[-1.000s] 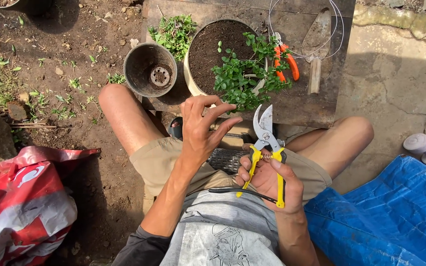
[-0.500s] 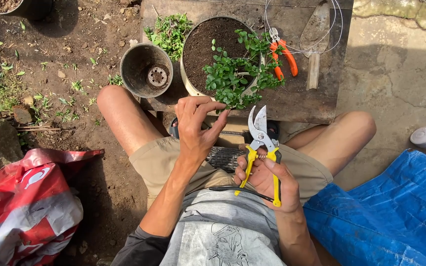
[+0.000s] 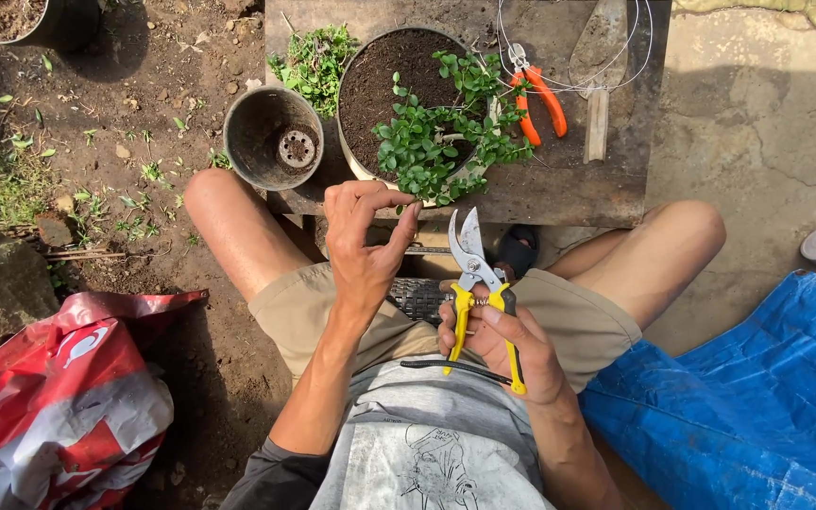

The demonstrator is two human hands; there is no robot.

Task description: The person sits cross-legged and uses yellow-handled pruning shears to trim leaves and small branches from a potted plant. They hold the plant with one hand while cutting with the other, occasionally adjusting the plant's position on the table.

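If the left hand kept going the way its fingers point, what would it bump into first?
Probably the leafy little plant in the soil-filled pot. The left hand points up and slightly right, fingertips just short of the lowest leaves hanging over the rim. Height is hard to judge from above, so it might pass over them.

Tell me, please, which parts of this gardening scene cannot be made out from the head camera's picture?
- Whether the left hand pinches anything: its fingertips are curled together and anything there is too small to tell.
- The plant's stem base: its own leaves cover it.
- The dark pot at top left: cut off by the edge.
- The yellow pruner's handle grip: partly hidden under the right hand.
- The red bag: cut off at the bottom left.
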